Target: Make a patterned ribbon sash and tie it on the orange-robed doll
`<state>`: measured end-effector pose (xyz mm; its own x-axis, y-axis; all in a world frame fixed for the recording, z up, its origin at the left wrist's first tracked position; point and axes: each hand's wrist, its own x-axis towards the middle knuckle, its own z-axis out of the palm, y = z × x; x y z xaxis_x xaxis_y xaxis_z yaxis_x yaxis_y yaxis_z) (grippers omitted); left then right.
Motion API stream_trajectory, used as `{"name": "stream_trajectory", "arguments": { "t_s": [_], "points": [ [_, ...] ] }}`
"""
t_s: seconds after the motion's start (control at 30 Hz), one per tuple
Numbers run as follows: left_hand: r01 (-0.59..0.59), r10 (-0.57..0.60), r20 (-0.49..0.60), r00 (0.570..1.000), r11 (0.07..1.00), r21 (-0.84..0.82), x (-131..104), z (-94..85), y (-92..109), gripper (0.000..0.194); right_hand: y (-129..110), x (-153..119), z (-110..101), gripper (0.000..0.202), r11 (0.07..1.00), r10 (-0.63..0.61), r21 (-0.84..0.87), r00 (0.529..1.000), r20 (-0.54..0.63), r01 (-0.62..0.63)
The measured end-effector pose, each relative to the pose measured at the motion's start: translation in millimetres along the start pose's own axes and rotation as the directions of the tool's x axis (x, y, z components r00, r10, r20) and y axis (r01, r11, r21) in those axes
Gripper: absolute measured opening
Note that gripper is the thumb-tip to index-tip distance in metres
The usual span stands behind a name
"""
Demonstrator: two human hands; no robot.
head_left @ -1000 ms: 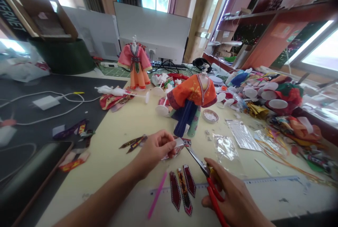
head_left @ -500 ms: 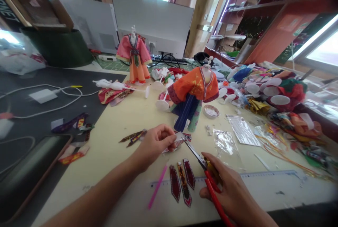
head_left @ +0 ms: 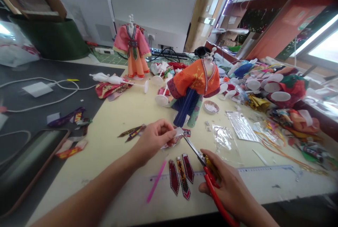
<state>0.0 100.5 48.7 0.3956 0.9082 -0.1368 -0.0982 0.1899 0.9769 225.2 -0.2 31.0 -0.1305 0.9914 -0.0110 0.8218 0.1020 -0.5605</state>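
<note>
My left hand (head_left: 155, 136) pinches a small whitish, translucent piece (head_left: 178, 132) between thumb and fingers. Just behind it lies a patterned ribbon (head_left: 187, 132), partly hidden. A pair of scissors (head_left: 194, 147) with red handles is gripped in my right hand (head_left: 224, 177). Its blade tips point up and left, close to the whitish piece; whether they touch it is unclear. In front of my hands lie a dark red pointed strip (head_left: 174, 179), an orange and black one (head_left: 182, 177) and another dark red one (head_left: 188, 169). Left of them is a thin pink stick (head_left: 156, 181).
A headless doll figure in an orange top (head_left: 194, 79) stands just beyond my hands, a pink-robed one (head_left: 132, 52) farther back. A ruler (head_left: 261, 170), plastic bag (head_left: 224, 139) and small dish (head_left: 211, 107) lie right. A phone (head_left: 34, 170) rests left; doll parts (head_left: 273, 87) heap up right.
The whole view has shifted slightly, with the background higher in the picture. Both hands keep their holds, and the scissor tips remain near the whitish piece.
</note>
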Motion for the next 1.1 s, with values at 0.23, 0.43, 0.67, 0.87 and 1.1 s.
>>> {"name": "stream_trajectory", "arguments": {
  "t_s": [0.23,0.43,0.67,0.87,1.1],
  "points": [
    [0.001,-0.001,-0.006,1.000,1.000,-0.018,0,0.7,1,0.022,-9,4,1,0.063,1.000,-0.008,-0.004,1.000,-0.005,0.008],
    [-0.003,0.002,-0.020,1.000,1.000,-0.029,-1,0.3,0,0.022,-13,6,6,0.059,1.000,-0.013,0.025,0.999,-0.050,0.015],
    [-0.003,0.003,0.027,1.000,1.000,0.001,1,-1.9,-1,0.020,-4,1,-1,0.063,1.000,0.017,0.017,1.000,0.024,-0.018],
    [0.033,-0.043,0.077,0.996,0.992,0.118,-2,-5.5,7,0.018,0,-3,-29,0.064,0.997,0.061,0.026,0.977,0.204,-0.067],
    [-0.005,-0.039,0.166,0.985,0.966,0.259,-5,-11.8,15,0.017,-2,-2,-52,0.061,0.995,0.080,0.034,0.961,0.264,-0.092]
  ]
}}
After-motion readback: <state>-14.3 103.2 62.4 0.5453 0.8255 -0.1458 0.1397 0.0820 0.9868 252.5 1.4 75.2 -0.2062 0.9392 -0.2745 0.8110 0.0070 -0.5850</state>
